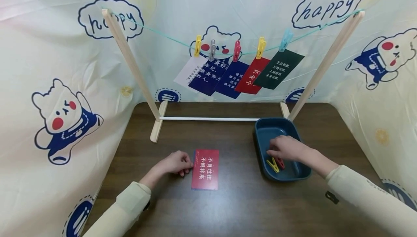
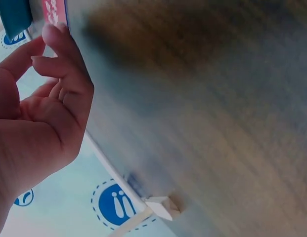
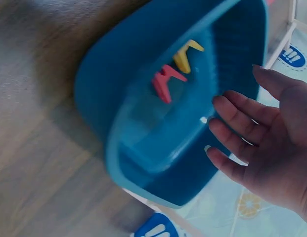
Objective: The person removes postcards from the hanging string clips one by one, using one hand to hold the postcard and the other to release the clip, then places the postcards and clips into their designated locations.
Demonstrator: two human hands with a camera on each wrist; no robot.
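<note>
My left hand [image 1: 177, 163] is at the left edge of a red card [image 1: 206, 171] with white writing, which lies on top of a blue one on the table. In the left wrist view, thumb and index fingertip come together at the card's edge; the other fingers are curled. Over a blue plastic basin [image 1: 301, 171] hovers my right hand [image 1: 285, 147]. The right wrist view shows its fingers loosely bent and spread, holding nothing. A yellow clothespin [image 1: 273, 165] and a red clothespin [image 1: 279, 163] lie on the basin's floor, below those fingers.
Behind stands a wooden frame [image 1: 130, 61] with a sagging turquoise string [image 1: 169, 37]. Several cards [image 1: 279, 69] hang from it by coloured clothespins [image 1: 261, 48]. A white rod [image 1: 211, 119] joins the frame's feet. Patterned cloth [image 1: 19, 121] surrounds the brown table [image 1: 241, 208].
</note>
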